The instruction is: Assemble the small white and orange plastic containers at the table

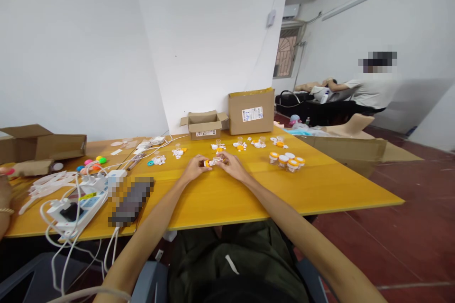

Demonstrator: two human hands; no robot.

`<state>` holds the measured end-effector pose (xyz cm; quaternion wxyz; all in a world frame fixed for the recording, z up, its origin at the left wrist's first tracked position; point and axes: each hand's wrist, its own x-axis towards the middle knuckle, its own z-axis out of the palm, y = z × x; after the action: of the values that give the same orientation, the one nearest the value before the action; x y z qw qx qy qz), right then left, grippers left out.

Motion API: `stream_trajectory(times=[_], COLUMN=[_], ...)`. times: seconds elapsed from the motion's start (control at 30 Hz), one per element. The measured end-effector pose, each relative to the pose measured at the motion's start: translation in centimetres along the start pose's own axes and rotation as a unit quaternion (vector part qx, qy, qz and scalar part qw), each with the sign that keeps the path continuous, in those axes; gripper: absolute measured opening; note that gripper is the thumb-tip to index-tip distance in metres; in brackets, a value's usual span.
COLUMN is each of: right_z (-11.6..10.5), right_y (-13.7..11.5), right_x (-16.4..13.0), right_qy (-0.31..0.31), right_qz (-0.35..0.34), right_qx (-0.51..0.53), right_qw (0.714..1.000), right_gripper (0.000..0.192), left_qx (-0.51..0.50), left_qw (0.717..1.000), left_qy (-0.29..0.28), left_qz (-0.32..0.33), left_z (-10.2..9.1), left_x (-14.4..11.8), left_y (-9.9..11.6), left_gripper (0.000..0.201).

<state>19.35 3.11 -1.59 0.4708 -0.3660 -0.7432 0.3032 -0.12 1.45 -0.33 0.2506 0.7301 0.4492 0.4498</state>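
Both hands meet over the middle of the wooden table (241, 199), around a small clear jar with an orange-and-white cap (212, 162) lying on its side. My left hand (195, 168) is closed on the capped end. My right hand (232, 165) pinches the clear end. Fingers cover part of the jar. Beyond the hands, small piles of white and orange parts (239, 145) with clear cups run in a row. Several assembled jars with orange or white lids (292, 166) stand grouped to the right.
An open small carton (204, 128) and a taller cardboard box (250, 112) stand at the back. To the left lie a power strip (88, 206) with white cables, a blurred phone (131, 202) and coloured balls (95, 164). Another person (373, 87) sits far right.
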Motion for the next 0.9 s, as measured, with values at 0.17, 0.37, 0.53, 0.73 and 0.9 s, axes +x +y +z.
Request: stream_trajectory(times=[0.17,0.37,0.53,0.73,0.9], right_z=[0.0,-0.2,-0.2,-0.1,0.0], right_y=[-0.5,-1.2,-0.9,-0.5,-0.3], right_x=[-0.3,-0.5,-0.3,-0.2,-0.2], right_qy=[-0.009,-0.046,-0.065,-0.081,-0.084], right_qz=[-0.014,-0.033,-0.055,-0.057,-0.064], right_qx=[0.013,0.029,0.058,0.072,0.061], right_qw=[1.0,0.998,0.995,0.992,0.993], right_gripper=[0.02,0.023,0.022,0.023,0.023], left_qx=[-0.062,-0.092,-0.106,-0.128,-0.163], left_qw=[0.997,0.993,0.99,0.984,0.977], left_qy=[-0.025,-0.053,-0.085,-0.115,-0.124], left_qz=[-0.03,-0.043,-0.048,-0.048,-0.065], left_z=[0.3,0.6,0.5,0.2,0.2], left_x=[0.0,-0.1,-0.2,-0.1,-0.1], left_y=[0.3,0.4,0.7,0.8,0.6], left_gripper=[0.029,0.036,0.04,0.044,0.048])
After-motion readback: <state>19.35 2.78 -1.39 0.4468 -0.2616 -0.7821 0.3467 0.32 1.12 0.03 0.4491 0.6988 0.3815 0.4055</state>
